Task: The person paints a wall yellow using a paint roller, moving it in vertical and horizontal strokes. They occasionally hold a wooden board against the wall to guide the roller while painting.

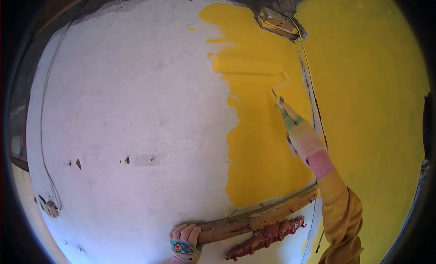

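Note:
My right hand point(303, 134), in a glove with a pink cuff, is closed around the handle of a paint roller point(247, 65). The yellow-coated roller lies against the upper part of the wall, over wet yellow paint point(268, 150). Left of its end the wall point(127, 96) is whitish. At the bottom, my left hand point(185, 242), also gloved and with a cartoon patch on its back, curls its fingers over the left end of a wooden beam point(227, 228). That beam runs along the wall below the yellow patch.
A red rack-like strip point(265, 239) hangs beneath the beam. Up high, a wooden block point(278, 22) juts from the wall, with a yellow cable point(309, 66) beside it. The right-hand wall point(372, 114) is yellow. A socket point(51, 209) with a cord sits at lower left.

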`<state>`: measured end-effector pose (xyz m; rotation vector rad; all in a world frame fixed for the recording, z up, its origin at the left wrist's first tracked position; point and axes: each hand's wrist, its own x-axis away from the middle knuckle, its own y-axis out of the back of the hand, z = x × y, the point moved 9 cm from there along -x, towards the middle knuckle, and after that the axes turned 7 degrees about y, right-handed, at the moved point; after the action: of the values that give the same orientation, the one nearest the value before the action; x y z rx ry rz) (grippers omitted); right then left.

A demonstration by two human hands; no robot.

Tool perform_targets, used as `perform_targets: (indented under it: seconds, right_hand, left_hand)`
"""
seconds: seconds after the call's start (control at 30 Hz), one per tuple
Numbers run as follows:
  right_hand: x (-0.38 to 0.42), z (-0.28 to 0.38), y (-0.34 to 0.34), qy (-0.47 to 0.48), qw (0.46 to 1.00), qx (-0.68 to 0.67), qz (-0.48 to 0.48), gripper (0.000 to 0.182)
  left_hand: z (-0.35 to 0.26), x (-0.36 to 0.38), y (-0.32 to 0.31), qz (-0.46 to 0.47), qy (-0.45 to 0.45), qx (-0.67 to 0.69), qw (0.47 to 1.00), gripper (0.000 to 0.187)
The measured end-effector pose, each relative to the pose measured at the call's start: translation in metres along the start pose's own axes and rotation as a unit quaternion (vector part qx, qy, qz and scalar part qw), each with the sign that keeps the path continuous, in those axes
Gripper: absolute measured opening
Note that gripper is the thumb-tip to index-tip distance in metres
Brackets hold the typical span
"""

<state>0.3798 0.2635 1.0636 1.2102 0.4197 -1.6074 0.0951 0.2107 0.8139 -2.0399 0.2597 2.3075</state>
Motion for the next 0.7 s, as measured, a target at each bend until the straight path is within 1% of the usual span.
perform_targets:
  seconds: [0.03, 0.07, 0.13, 0.17, 0.23, 0.3, 0.37, 0.4, 0.43, 0.47, 0.5, 0.53, 0.57, 0.67, 0.7]
  right_hand:
    - [0.014, -0.012, -0.006, -0.095, 0.995, -0.034, 0.023, 0.042]
    - [0.014, -0.014, -0.009, -0.091, 0.995, -0.032, 0.025, 0.042]
    - [0.009, -0.009, -0.004, -0.030, 0.999, -0.025, -0.016, 0.039]
    - [0.004, -0.006, -0.003, -0.029, 0.999, -0.025, -0.017, 0.039]
    - [-0.012, 0.012, 0.002, -0.062, 0.993, -0.098, -0.033, 0.038]
    - [-0.044, 0.019, 0.006, -0.068, 0.991, -0.110, -0.040, 0.038]
    - [-0.085, 0.039, 0.012, -0.041, 0.994, -0.096, -0.031, 0.037]
    - [-0.090, 0.042, 0.013, -0.042, 0.994, -0.095, -0.032, 0.037]
    - [-0.091, 0.041, 0.013, -0.059, 0.993, -0.097, -0.035, 0.037]
    - [-0.090, 0.041, 0.013, -0.075, 0.991, -0.099, -0.040, 0.036]
    - [-0.078, 0.043, 0.011, -0.060, 0.993, -0.093, -0.030, 0.036]
    - [-0.060, 0.041, 0.006, -0.045, 0.995, -0.087, -0.020, 0.036]
    - [-0.043, 0.031, 0.002, -0.053, 0.995, -0.080, -0.026, 0.036]
    - [0.006, 0.014, -0.005, -0.080, 0.995, -0.037, -0.037, 0.037]
    - [0.011, 0.007, -0.007, -0.082, 0.995, -0.034, -0.040, 0.037]
  left_hand:
    - [0.001, 0.001, -0.001, 0.009, 0.008, 0.005, 1.000, 0.045]
    - [0.003, 0.000, -0.002, 0.017, 0.015, 0.008, 1.000, 0.039]
    - [0.003, 0.001, -0.002, 0.014, 0.019, 0.005, 1.000, 0.038]
    - [0.003, 0.001, -0.002, 0.014, 0.022, 0.003, 1.000, 0.038]
    - [0.004, 0.002, -0.003, 0.008, 0.023, 0.016, 1.000, 0.038]
    - [0.005, 0.002, -0.002, 0.002, 0.024, 0.027, 0.999, 0.038]
    - [0.004, 0.003, -0.002, 0.001, 0.001, 0.012, 1.000, 0.045]
    - [0.003, 0.002, -0.002, 0.001, 0.001, 0.013, 1.000, 0.045]
    - [0.003, 0.001, -0.001, 0.007, 0.012, 0.012, 1.000, 0.041]
    - [0.005, 0.001, 0.000, 0.012, 0.023, 0.011, 1.000, 0.037]
    - [0.005, 0.001, -0.001, 0.010, 0.022, 0.015, 1.000, 0.037]
    - [0.005, 0.001, -0.001, 0.005, 0.014, 0.020, 1.000, 0.040]
    - [0.005, 0.002, 0.000, 0.000, 0.005, 0.025, 1.000, 0.043]
    - [-0.002, -0.005, 0.009, 0.000, 0.009, 0.034, 0.999, 0.043]
    - [-0.001, -0.004, 0.006, 0.000, 0.007, 0.038, 0.999, 0.043]
